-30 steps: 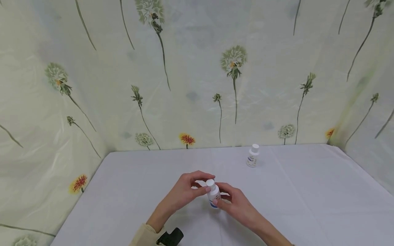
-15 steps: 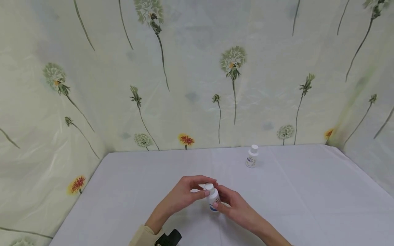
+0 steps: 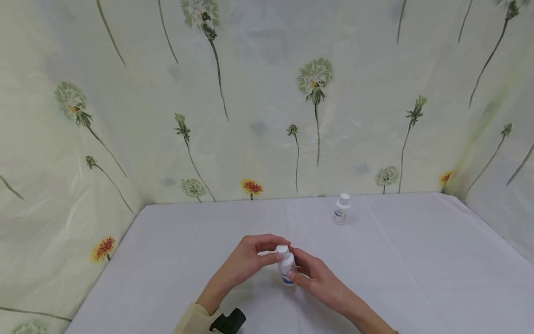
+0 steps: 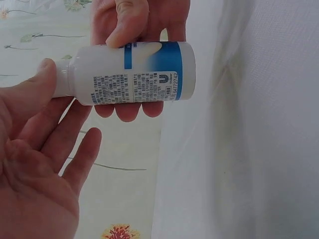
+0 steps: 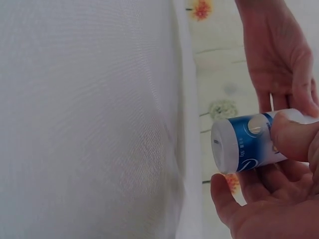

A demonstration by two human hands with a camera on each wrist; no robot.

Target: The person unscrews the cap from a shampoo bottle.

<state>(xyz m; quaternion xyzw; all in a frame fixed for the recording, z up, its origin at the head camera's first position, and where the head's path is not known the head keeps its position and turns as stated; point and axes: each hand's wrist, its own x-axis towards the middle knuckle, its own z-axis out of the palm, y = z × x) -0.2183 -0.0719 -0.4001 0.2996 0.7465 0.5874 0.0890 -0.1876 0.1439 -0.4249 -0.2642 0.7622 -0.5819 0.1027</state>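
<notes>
A small white plastic bottle (image 3: 286, 266) with a blue-banded label is held between both hands, near the front middle of the table. My left hand (image 3: 246, 262) pinches its white cap (image 4: 62, 78) with thumb and fingers; the little finger stands away from it in the left wrist view. Around the body curls my right hand (image 3: 319, 280), thumb on the near side and fingers behind. In the right wrist view the bottle's flat base (image 5: 224, 147) shows uncovered, while the left hand partly hides the cap. The bottle tilts slightly in the head view.
Farther back, right of centre, a second white capped bottle (image 3: 340, 211) stands upright on the white-covered table (image 3: 187, 241). A flower-printed sheet (image 3: 250, 116) hangs behind the table and along both sides. A black strap device (image 3: 231, 321) sits at the left sleeve (image 3: 198, 320).
Both hands keep their hold on the bottle and cap. Hands and bottle dip slightly, then rise again, with a small leftward drift; the whole view shifts slightly too. The second bottle stays standing.
</notes>
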